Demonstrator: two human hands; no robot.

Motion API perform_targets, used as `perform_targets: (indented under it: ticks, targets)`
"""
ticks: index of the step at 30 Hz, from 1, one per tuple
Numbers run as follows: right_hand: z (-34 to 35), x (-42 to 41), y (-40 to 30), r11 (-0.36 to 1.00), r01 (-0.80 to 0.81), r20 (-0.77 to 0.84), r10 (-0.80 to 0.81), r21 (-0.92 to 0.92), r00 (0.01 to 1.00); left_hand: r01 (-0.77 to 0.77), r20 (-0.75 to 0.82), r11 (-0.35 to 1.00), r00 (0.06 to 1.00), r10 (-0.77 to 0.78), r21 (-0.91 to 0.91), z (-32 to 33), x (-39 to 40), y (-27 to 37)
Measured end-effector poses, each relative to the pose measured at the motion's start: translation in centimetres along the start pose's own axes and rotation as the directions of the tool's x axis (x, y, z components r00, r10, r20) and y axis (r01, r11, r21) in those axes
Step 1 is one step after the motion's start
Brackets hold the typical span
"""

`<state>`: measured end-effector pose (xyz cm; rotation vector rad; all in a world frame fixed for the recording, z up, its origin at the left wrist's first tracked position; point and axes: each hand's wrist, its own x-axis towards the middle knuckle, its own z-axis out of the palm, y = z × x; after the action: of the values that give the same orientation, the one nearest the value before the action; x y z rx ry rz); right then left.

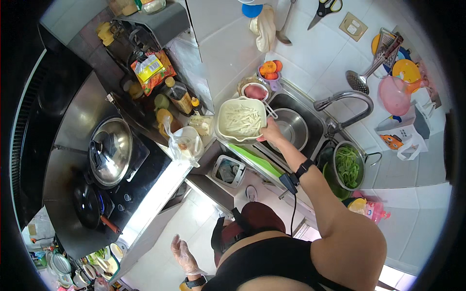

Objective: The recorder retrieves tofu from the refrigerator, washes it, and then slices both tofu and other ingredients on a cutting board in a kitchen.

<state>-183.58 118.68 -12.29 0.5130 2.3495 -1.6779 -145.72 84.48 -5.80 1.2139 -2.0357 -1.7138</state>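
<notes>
My right hand point(271, 130) grips the near right rim of a cream square plastic basin point(222, 125). Pale white strips of food point(243, 120) fill it. The basin is at the counter corner beside the sink, and I cannot tell whether it rests on what lies below. A white-rimmed strainer holding a piece of reddish meat point(255, 92) is just behind it. In a clear plastic glove, my left hand point(184, 254) hangs over the floor, apart from everything, with nothing visible in it.
A steel bowl point(289, 127) sits in the sink under the curved faucet point(349, 96). Green vegetable strips point(347, 165) fill a steel pot at right. Leftward, a lidded wok point(111, 152) and a black pan point(87, 207) stand on the stove. A small bin point(228, 171) is below the corner.
</notes>
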Motion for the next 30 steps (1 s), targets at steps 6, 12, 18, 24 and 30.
perform_targets:
  ticks: [6,12,18,24,30]
  targets:
    - [-2.4,-2.5,2.5,0.981,-0.011,0.064,-0.002,0.196,0.998,-0.029,0.034,0.999,0.999,0.028,0.037,0.1,1.0,-0.4]
    - [-8.5,-9.3,2.0,0.911,-0.015,0.0,0.017,0.413,1.0,-0.063,0.117,0.997,0.992,0.056,0.055,1.3,2.2,-0.1]
    - [-16.5,-15.1,4.0,0.923,-0.018,-0.168,0.09,0.385,0.982,-0.11,0.219,0.985,0.972,0.079,0.136,3.7,2.9,1.1]
    - [-19.8,-18.1,6.9,0.868,-0.008,-0.285,0.172,0.497,0.943,-0.143,0.303,0.975,0.949,0.087,0.168,4.8,3.6,1.4]
    - [-20.8,-18.2,9.7,0.787,-0.031,-0.263,0.243,0.616,0.934,-0.146,0.318,0.977,0.944,0.091,0.154,5.3,3.2,2.4]
